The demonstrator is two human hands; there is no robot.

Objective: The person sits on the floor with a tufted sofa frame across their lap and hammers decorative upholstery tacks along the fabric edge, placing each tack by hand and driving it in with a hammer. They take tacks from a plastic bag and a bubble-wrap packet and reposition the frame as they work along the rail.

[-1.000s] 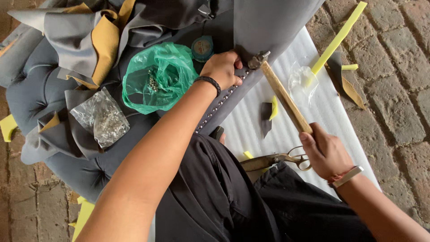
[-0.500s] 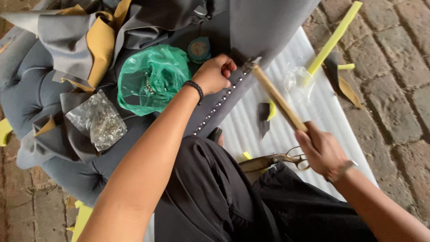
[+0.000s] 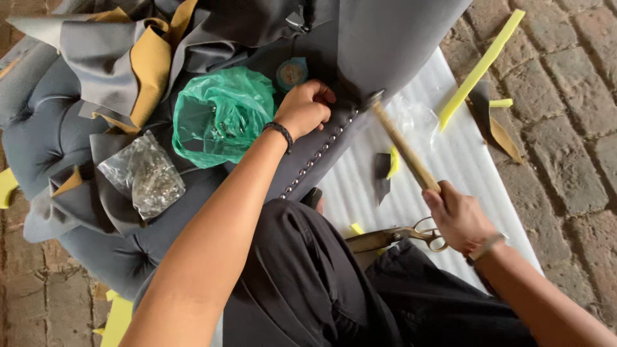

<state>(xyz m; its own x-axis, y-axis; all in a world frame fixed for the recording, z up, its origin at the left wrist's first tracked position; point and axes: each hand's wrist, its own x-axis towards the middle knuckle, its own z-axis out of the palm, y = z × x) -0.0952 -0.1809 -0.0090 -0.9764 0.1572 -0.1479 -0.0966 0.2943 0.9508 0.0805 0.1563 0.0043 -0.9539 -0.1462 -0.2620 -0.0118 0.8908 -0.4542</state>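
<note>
hammer (image 3: 403, 149) with a wooden handle runs slanting from the right hand (image 3: 457, 217) up and left to its metal head, which sits at the edge of the grey panel (image 3: 385, 45), just beside the top end of a row of studs (image 3: 318, 157). the right hand is closed around the lower end of the handle, near the person's lap. the left hand (image 3: 305, 109) lies on the grey fabric just left of the hammer head, fingers curled shut as if pinching something small; what it pinches cannot be told. the stud row runs down and left from this hand along the panel edge, under the left forearm.

left of the left hand lies a green bag (image 3: 222, 115), touching the wrist area, and above it a small round teal tin (image 3: 292, 72). further left a clear bag (image 3: 144, 173) of small metal pieces rests on tufted grey upholstery (image 3: 38, 141). scissors (image 3: 398, 236) lie on the lap just left of the right hand. white foam sheet (image 3: 450, 160) lies beneath, on brick floor (image 3: 565, 128), with yellow foam strips (image 3: 479, 67) on it.
</note>
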